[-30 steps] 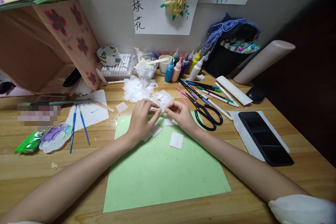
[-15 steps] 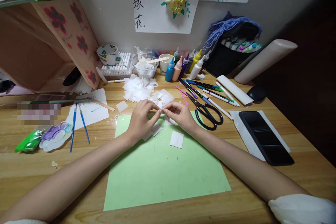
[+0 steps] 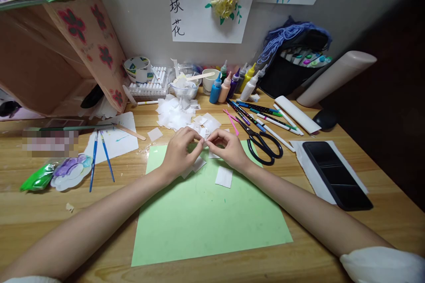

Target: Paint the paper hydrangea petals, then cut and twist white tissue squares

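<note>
Thumb and forefinger of my left hand and of my right hand meet in a pinch above the far edge of a green paper sheet. Between the fingertips a small piece of white paper shows, mostly hidden by the fingers. White paper squares lie under and near the hands; one square rests on the green sheet in front of my right hand. Beyond the hands is a heap of white paper pieces.
Right of the hands are black-handled scissors, several pens and a phone. Paint bottles and a bowl of paper scraps stand along the wall. Brushes and a paint palette lie left.
Both hands keep their pinch over the green sheet, with only slight shifts of the fingers. The whole view has moved very slightly.
</note>
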A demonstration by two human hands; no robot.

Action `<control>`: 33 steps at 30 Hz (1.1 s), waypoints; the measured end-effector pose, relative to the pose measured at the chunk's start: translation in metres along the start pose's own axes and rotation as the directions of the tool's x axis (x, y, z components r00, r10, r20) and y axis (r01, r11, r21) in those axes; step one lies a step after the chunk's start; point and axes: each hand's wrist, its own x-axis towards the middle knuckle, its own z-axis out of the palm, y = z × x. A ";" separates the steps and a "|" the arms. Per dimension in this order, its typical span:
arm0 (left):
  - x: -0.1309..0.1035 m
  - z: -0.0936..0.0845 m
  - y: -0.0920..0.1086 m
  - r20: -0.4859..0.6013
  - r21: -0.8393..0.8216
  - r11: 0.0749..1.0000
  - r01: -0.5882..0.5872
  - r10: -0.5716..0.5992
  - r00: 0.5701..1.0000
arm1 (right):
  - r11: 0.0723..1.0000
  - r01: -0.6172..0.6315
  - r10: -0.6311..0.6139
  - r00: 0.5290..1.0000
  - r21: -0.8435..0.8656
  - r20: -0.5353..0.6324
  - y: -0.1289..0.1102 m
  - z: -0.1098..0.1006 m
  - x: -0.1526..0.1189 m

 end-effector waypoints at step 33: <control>0.007 0.000 -0.026 -0.391 -0.190 0.893 0.408 -0.450 0.803 | 0.759 0.472 -0.285 0.860 -0.448 0.423 -0.008 0.001 -0.007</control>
